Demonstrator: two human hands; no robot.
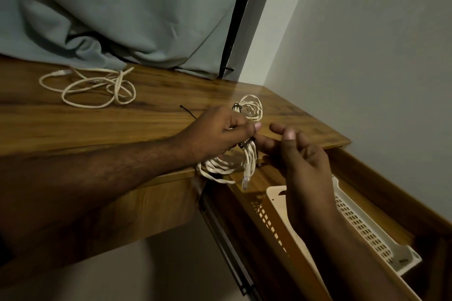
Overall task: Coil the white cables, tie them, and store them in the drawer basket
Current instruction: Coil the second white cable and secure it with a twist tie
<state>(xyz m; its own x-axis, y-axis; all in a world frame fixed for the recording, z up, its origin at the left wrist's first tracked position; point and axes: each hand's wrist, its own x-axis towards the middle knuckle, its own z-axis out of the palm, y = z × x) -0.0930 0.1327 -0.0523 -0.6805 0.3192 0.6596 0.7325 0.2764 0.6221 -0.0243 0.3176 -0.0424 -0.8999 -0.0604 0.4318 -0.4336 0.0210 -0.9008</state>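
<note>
A grey-green curtain (127, 7) is hung across the upper left of the frame, its hem bunched on the wooden desk (97, 120). A black rod (234, 29) is seen at the curtain's right edge. The right side is filled by a pale wall (379, 56)

Dim corner with a wooden desk

A grey-green curtain (127, 7) hung behind the brown wood-grain desk (97, 120), its folds resting on the top; a plain pale wall (367, 56) stood to the right.
</note>
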